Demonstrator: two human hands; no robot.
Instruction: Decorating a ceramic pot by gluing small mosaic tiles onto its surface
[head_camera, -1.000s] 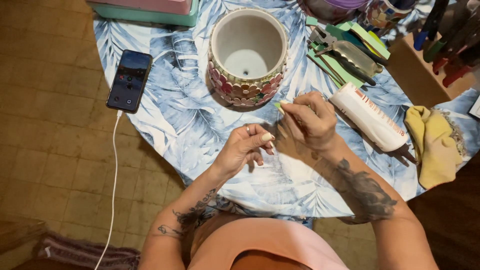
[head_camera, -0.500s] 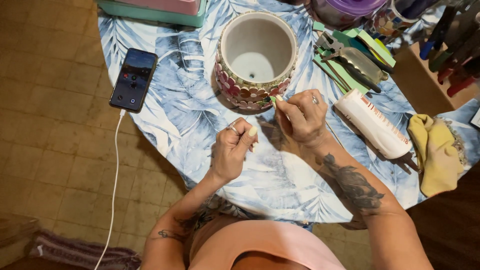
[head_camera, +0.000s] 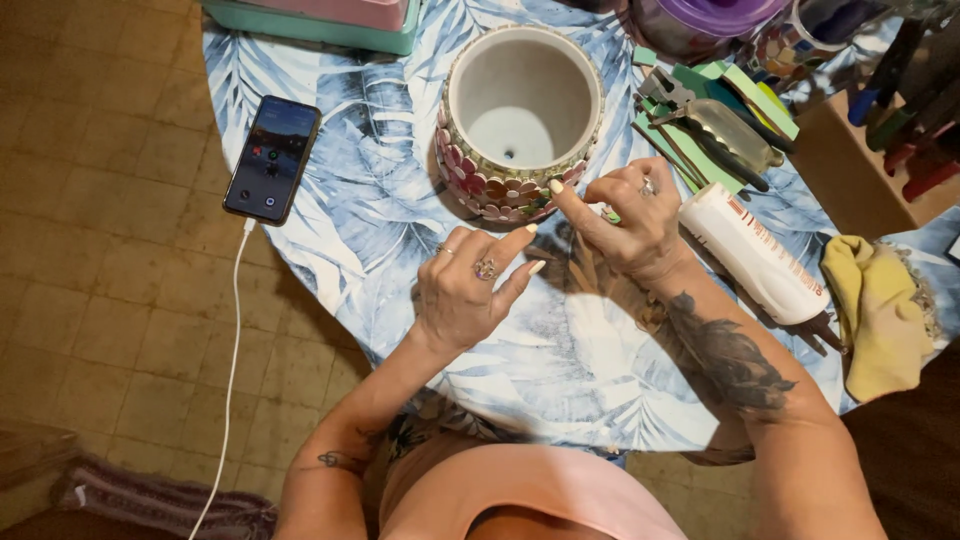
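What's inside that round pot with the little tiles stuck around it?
The pot looks empty: plain pale inner walls and a small drain hole at the bottom. The near inner wall is hidden by the rim. The right hand reaches its outer tiled side; the left hand hovers apart.

The widest open stretch of the table (head_camera: 560, 370) lies just below both hands, bare leaf-print cloth down to the near edge. The mosaic pot (head_camera: 520, 125) stands directly ahead and blocks the way forward; the right hand (head_camera: 625, 225) is at its lower right rim, the left hand (head_camera: 470, 290) just below it. A clear lane runs between the pot and the phone (head_camera: 272, 158) on the left. To the right, the white tube (head_camera: 755, 250), the pliers (head_camera: 705, 125) and the yellow cloth (head_camera: 880, 310) crowd the surface. A green tray (head_camera: 310, 22) closes off the far edge.
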